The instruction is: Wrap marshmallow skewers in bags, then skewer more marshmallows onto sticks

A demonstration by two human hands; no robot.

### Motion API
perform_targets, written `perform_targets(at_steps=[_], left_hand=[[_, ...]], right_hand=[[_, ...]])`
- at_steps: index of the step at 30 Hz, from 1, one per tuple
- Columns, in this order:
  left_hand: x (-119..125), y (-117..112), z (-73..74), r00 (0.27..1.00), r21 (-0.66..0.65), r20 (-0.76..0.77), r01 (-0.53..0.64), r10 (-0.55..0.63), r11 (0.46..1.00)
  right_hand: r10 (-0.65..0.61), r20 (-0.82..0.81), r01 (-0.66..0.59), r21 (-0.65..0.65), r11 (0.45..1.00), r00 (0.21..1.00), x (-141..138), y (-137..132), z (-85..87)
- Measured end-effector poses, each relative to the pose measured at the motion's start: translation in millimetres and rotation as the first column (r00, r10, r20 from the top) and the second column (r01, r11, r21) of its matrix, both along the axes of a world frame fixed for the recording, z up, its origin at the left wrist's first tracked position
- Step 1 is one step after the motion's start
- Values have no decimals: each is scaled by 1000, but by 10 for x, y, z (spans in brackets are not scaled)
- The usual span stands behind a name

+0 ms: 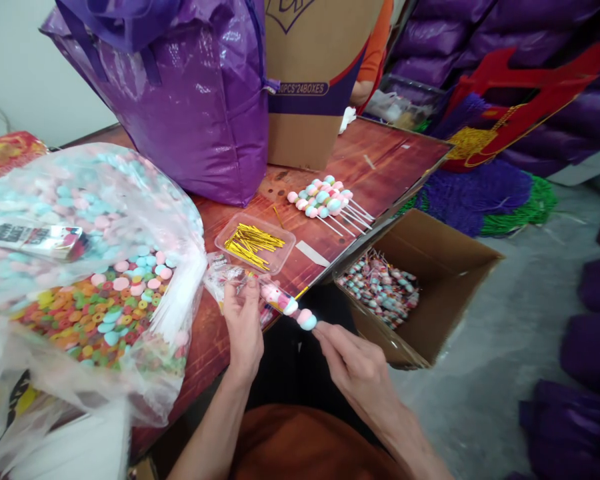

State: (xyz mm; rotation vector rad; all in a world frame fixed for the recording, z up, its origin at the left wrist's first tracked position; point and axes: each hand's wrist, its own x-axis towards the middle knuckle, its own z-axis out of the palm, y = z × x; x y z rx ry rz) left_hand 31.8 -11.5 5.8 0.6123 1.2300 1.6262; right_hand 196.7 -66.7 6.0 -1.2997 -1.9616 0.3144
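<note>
My right hand (pixel 355 360) is closed around the stick end of a marshmallow skewer (pixel 306 319) with pink, white and blue pieces. The skewer's far part lies within or against a clear printed plastic wrapper (pixel 276 293); which of the two is hard to tell. Pinched fingers of my left hand (pixel 245 327) grip the wrapper. Just beyond, a clear plastic tray (pixel 221 244) holds gold twist ties (pixel 253 245). Further back on the table, several unwrapped marshmallow skewers (pixel 325 199) lie side by side, their white sticks pointing towards the right edge.
A large clear bag (pixel 180 220) of marshmallows and gummy rings fills the left side. Behind stand a purple bag (pixel 200 100) and a carton (pixel 300 137). An open box (pixel 445 293) of wrapped skewers sits beside the table edge. Another person's arm (pixel 364 90) shows behind the carton.
</note>
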Motion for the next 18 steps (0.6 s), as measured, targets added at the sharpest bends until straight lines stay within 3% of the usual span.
perform_targets(at_steps=[5, 9, 12, 14, 16, 18], left_hand=[[91, -61, 84, 975, -73, 195, 121, -105, 990], [130, -78, 62, 971, -58, 205, 138, -123, 989], [105, -59, 39, 967, -64, 219, 147, -130, 987], [81, -41, 32, 960, -62, 250, 146, -126, 987], [75, -28, 28, 953, -47, 273, 147, -129, 988], [94, -26, 26, 952, -39, 271, 161, -144, 986]], right_hand=[[12, -37, -14, -75, 997, 999, -92, 8, -40], [6, -242, -89, -333, 939, 970, -189, 35, 23], [-88, -442, -183, -533, 826, 893, -199, 63, 64], [-193, -564, -276, -639, 718, 803, -182, 72, 66], [-321, -636, -369, -710, 600, 702, -170, 75, 50], [-428, -654, -416, -741, 527, 623, -183, 77, 29]])
